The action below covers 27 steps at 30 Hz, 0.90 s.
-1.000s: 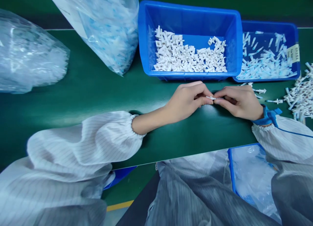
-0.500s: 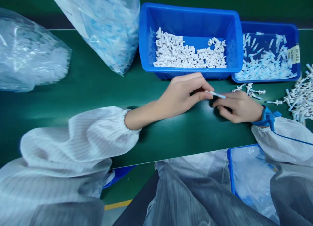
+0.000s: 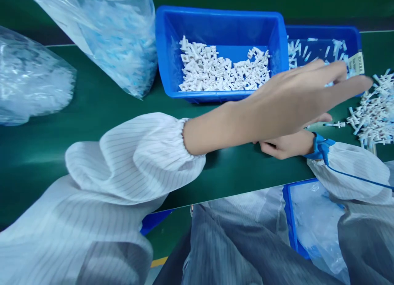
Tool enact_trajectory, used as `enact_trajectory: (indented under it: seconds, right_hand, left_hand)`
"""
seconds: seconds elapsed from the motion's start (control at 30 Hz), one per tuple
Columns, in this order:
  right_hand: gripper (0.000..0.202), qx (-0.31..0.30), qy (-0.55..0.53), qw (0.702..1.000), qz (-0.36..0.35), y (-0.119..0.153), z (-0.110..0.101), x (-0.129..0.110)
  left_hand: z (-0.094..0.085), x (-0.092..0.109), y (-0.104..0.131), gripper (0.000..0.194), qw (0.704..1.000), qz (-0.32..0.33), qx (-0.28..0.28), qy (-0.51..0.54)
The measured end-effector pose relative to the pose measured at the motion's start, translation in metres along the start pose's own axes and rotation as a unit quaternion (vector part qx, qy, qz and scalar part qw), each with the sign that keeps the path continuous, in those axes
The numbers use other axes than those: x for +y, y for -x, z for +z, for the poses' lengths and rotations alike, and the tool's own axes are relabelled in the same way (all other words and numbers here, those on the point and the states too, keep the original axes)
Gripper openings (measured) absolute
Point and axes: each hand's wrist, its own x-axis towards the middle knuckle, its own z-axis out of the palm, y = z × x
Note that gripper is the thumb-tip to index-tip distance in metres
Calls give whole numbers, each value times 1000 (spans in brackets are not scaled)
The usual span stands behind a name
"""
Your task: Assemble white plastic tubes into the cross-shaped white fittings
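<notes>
My left hand (image 3: 292,102) reaches across to the right, over my right hand, in front of the blue trays. Its fingers are stretched out and apart, and I see nothing held in them. Below it, my right hand (image 3: 287,145) rests low over the green table, wearing a blue wrist strap (image 3: 321,147). Its fingers are largely covered by the left hand, so what they hold is hidden. Just right of the hands lies a small white fitting with a light-blue tube (image 3: 335,124). A heap of such joined pieces (image 3: 377,112) is farther right.
A deep blue bin (image 3: 221,95) holds loose white fittings. Behind my left hand, a shallower blue tray (image 3: 326,29) contains light-blue-tipped tubes. Clear bags of parts stand left: one bluish (image 3: 120,42), one whitish (image 3: 37,79). Another blue container (image 3: 289,215) with plastic bagging sits below the table edge.
My left hand has swung right over my right hand, its pinch on the small tubed fitting opened; that piece is out of sight. The view has shifted slightly right.
</notes>
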Motion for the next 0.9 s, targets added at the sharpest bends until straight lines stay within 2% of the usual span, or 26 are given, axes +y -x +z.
enact_trajectory:
  seconds: [0.07, 0.1, 0.13, 0.23, 0.27, 0.3, 0.4, 0.47, 0.53, 0.6, 0.67, 0.73, 0.77, 0.83, 0.9]
  right_hand:
    - [33, 24, 16, 999, -20, 0, 1, 2]
    - [31, 33, 24, 999, -27, 0, 2, 3]
    - [30, 35, 29, 998, -30, -1, 3, 4]
    - [28, 33, 37, 998, -33, -1, 5, 5]
    - [29, 35, 39, 998, -34, -1, 5, 5]
    - [29, 37, 39, 998, -36, -1, 5, 5]
    - [29, 50, 31, 998, -35, -1, 6, 5]
    - [28, 51, 18, 998, -30, -1, 5, 4]
    - [26, 52, -11, 998, -24, -1, 2, 3]
    - [24, 62, -70, 995, -15, -3, -1, 2]
    - [21, 84, -161, 983, 13, -4, -4, 0]
    - [21, 106, -286, 951, 56, -5, -7, -2]
    - [22, 121, -360, 922, 75, -6, -7, -3]
    - [24, 157, -502, 844, 99, -7, -7, -5]
    - [23, 196, -599, 769, 108, -9, -8, -5]
  left_hand:
    - [-17, -6, -1, 59, 999, -27, 0, -36]
    - [-25, -13, 2, 65, 997, -61, 6, -52]
    - [-33, -21, 6, 61, 994, -89, 3, -64]
    - [-51, -53, 25, 49, 964, -236, 15, -119]
    - [-54, -64, 31, 51, 955, -268, -1, -126]
    - [-54, -74, 37, 57, 956, -264, -9, -131]
    - [-41, -97, 49, 71, 952, -257, -95, -135]
    - [-26, -105, 51, 61, 955, -229, -102, -156]
    - [-10, -109, 50, 42, 957, -204, -111, -176]
    - [1, -108, 47, 27, 951, -186, -135, -207]
    - [6, -104, 43, 22, 940, -178, -158, -245]
    - [3, -97, 40, 23, 932, -188, -166, -259]
    - [-1, -93, 39, 23, 931, -199, -169, -255]
    - [-13, -86, 38, 24, 932, -227, -155, -237]
    - [-25, -83, 40, 28, 934, -254, -126, -217]
